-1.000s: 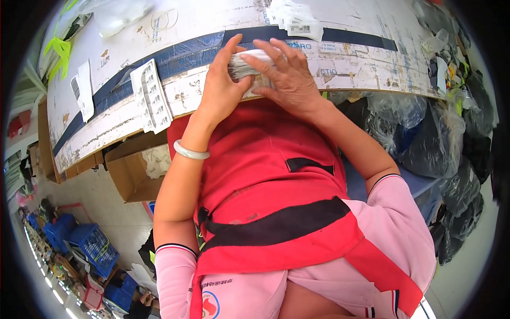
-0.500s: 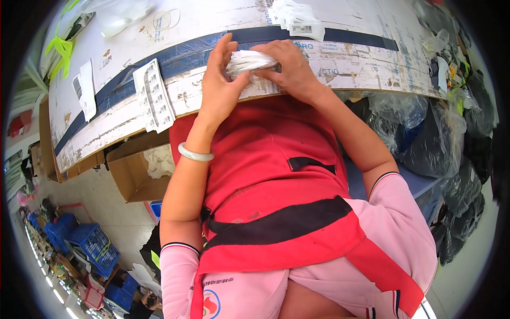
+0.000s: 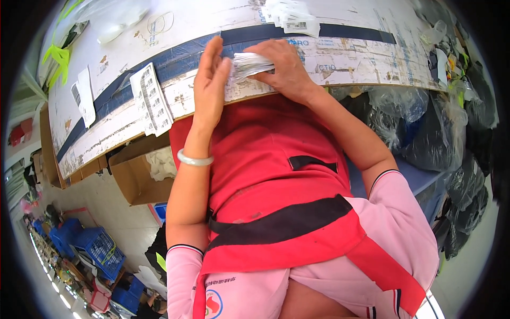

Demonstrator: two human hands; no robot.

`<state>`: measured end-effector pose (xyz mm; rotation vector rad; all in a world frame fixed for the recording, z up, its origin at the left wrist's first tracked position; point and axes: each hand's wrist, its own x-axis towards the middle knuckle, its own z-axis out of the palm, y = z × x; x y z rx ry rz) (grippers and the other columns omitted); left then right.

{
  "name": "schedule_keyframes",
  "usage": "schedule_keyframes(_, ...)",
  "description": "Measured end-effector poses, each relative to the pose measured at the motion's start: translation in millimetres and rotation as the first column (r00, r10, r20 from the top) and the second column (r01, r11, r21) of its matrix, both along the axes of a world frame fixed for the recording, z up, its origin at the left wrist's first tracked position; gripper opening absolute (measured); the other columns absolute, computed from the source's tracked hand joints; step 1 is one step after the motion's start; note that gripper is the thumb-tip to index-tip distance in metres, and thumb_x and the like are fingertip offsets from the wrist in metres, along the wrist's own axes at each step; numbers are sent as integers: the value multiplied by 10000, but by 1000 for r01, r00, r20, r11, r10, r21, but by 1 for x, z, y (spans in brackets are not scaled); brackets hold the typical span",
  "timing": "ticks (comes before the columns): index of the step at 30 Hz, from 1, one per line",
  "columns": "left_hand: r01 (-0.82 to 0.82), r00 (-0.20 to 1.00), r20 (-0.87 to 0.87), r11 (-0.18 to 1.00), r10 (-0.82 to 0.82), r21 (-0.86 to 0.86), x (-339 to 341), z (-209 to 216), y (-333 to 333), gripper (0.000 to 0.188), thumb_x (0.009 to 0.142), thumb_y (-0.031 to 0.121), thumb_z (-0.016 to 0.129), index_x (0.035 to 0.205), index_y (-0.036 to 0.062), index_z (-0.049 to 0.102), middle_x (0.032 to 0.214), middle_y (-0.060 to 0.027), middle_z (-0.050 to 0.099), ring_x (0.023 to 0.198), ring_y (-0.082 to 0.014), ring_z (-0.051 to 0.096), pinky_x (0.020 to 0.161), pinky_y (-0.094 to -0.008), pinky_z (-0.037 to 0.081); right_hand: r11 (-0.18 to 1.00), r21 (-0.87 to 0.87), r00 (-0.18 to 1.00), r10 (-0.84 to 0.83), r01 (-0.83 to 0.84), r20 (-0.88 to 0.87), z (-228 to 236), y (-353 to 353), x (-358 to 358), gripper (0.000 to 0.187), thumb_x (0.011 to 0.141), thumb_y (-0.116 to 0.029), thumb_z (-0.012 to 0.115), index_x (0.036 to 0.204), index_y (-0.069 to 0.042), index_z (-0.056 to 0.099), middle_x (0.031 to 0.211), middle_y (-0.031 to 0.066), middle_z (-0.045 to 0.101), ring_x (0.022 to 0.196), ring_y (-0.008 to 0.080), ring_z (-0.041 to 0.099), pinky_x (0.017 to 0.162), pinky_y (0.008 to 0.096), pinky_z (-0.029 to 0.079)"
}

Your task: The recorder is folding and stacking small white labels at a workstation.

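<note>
A thick stack of white paper slips (image 3: 247,65) is held over the near edge of the worktable. My right hand (image 3: 286,70) grips its right end, the thumb on the near side and the fingers over the far side. Beside the left end, my left hand (image 3: 211,87) stands upright with its fingers stretched out and its palm turned toward the slips. Whether the palm touches them I cannot tell. The worktable (image 3: 186,98) has a worn, white printed surface crossed by a dark blue tape strip (image 3: 244,35).
Label sheets (image 3: 150,101) lie left of my hands, with a white printed strip (image 3: 83,97) farther left. More white labels (image 3: 297,21) are spread beyond my right hand. An open cardboard box (image 3: 139,175) stands below the table's left side; plastic-bagged items (image 3: 433,133) crowd the right.
My left hand has let go of the stack's left end, straightened its fingers and moved slightly left. The right hand keeps its grip, and the slips' left ends now show more.
</note>
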<state>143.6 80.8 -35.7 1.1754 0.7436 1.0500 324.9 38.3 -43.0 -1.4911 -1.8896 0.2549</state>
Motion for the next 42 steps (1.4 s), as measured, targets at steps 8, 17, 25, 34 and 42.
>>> schedule_keyframes(8, 246, 939, -309, 925, -153, 289, 19, -4, 1, 692, 761, -27, 588, 1413, 86, 385, 1419, -143, 401, 1316, -277, 391, 1073, -337, 330, 1000, 14, 1000, -8, 8, 22, 2, 1, 4, 464, 716, -237, 751, 1144, -124, 612, 1084, 63, 603, 1025, 285, 520, 917, 396, 393)
schedule_keyframes(17, 256, 902, -407, 939, -146, 231, 24, 1, 2, 726, 759, -68, 615, 1427, 87, 377, 1334, -96, 481, 1207, -202, 474, 1013, -310, 401, 996, -87, 996, 20, -12, 92, 18, -16, 19, 620, 770, -226, 721, 1336, -140, 483, 1289, 82, 527, 1187, 307, 470, 1012, 422, 351)
schedule_keyframes(25, 236, 900, -406, 959, -155, 156, 28, 5, -2, 763, 765, -74, 624, 1449, 88, 326, 1226, -86, 534, 1082, -191, 541, 930, -295, 460, 988, -132, 946, -32, 78, 321, 19, -40, 4, 774, 754, -266, 744, 1432, -273, 372, 1478, 38, 316, 1365, 291, 267, 1108, 445, 219)
schedule_keyframes(34, 206, 908, -409, 945, -88, 253, 28, 1, -2, 740, 762, -66, 600, 1435, 47, 314, 1130, -94, 552, 933, -177, 563, 754, -264, 487, 994, -96, 877, 8, 44, 480, 30, -32, -3, 659, 762, -290, 727, 1363, -289, 458, 1484, 12, 304, 1383, 275, 249, 1122, 453, 196)
schedule_keyframes(42, 214, 904, -412, 956, -115, 203, 30, 1, -5, 766, 771, -110, 609, 1452, 95, 322, 1186, -76, 530, 991, -164, 556, 854, -271, 485, 985, -169, 864, -72, -15, -498, 24, -8, 31, 480, 918, -258, 617, 1345, -88, 479, 1360, 75, 497, 1305, 220, 397, 1110, 343, 259)
